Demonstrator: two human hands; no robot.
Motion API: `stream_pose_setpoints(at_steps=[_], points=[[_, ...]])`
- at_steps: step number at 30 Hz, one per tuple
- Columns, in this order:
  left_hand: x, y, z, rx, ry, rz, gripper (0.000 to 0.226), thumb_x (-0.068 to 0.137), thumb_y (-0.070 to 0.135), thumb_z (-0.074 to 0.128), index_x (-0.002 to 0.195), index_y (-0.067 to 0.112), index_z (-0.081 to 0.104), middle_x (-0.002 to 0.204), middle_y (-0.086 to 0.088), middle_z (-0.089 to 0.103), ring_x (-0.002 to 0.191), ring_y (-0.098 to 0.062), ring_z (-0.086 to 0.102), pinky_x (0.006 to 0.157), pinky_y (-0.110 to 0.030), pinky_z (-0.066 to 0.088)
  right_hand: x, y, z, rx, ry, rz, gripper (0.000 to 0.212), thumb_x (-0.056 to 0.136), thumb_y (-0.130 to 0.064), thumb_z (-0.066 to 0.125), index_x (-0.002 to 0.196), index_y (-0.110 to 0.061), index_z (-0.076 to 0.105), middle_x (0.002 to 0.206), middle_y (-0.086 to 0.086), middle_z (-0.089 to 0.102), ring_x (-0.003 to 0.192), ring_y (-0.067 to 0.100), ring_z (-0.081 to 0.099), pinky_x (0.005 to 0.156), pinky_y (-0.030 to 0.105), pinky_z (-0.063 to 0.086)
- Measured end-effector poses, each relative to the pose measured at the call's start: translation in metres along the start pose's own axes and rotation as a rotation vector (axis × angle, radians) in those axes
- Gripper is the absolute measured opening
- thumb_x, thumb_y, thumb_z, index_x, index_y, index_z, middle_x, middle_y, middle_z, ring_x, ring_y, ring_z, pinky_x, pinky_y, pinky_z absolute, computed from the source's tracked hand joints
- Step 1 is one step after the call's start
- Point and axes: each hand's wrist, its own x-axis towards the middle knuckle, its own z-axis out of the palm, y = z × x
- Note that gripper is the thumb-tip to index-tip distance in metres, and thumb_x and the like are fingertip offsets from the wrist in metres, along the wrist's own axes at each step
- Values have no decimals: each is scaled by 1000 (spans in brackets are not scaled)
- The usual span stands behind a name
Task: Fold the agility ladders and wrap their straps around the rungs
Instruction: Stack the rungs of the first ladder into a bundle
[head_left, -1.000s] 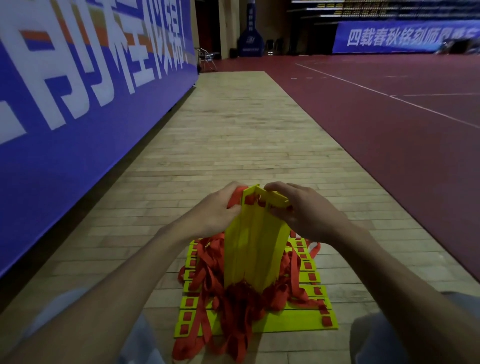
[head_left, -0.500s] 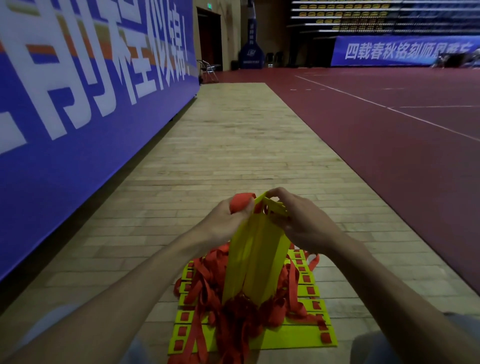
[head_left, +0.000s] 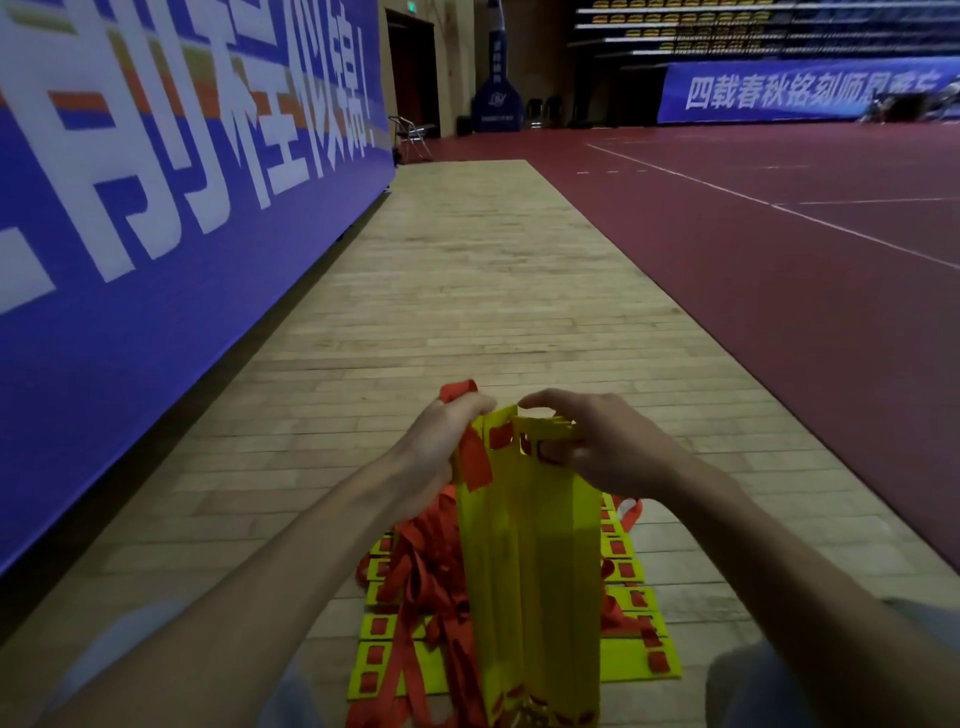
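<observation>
1. Bundle of yellow rungs (head_left: 530, 561): a folded stack of flat slats stood on end between the person's knees, its lower end among more ladder parts on the floor. The slats looked thin, light and fairly stiff. They were judged likely to fan apart unless pinched together near the upper end, where both hands were.
2. Red strap (head_left: 471, 460): soft flat webbing threaded through slots at the rung ends. It hung limp down the left face of the bundle, with a loop standing above the left hand. It was judged easy to wrap, though apt to slacken or slip on smooth plastic without tension.
3. Left hand (head_left: 439, 449): its fingers were curled round the strap, against the upper left edge of the bundle.
4. Right hand (head_left: 597, 447): its fingers were curled over the top ends of the rungs and held the stack closed.
5. Further yellow rungs (head_left: 618, 667) lay flat on the floor under the bundle. A loose heap of red straps (head_left: 421, 566) was tangled on them, mostly to the left.
6. Wooden floor (head_left: 467, 286), bordered on the right by a red court surface (head_left: 779, 270) with white lines.
7. No brand or label could be read on the ladder.
8. Near blue banner (head_left: 130, 322): it carried large white Chinese characters, cropped and oblique, which were not read with confidence.
9. Far blue banner (head_left: 805, 91): it read "四载春秋铭刻师恩", and the rest was obscured.
</observation>
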Motion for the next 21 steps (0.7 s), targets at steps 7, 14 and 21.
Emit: stream_pose_setpoints(at_steps=[7,14,21], points=[[-2,-9,-1,228,-92,33,37,76,15,66,113,15,68,98,-13,69,93,-26,65,84,-42,52,-3,5,-5,-5,-17,16,51,91,-11,62,137,-33,54,131,5,62,115,25,58,88,44,53],[-5,-13,-7,383,-37,173,26,94,1,58,114,16,67,103,-5,73,98,-17,69,85,-25,56,-8,11,-8,-36,-5,32,39,92,-19,62,130,-31,58,127,4,63,111,25,58,87,47,52],[-7,-20,3,396,-124,220,38,84,5,74,117,21,65,109,-3,72,101,-14,68,89,-28,56,-12,14,-8,-91,-27,-16,46,98,-27,58,141,-38,47,137,2,55,124,23,51,92,42,48]])
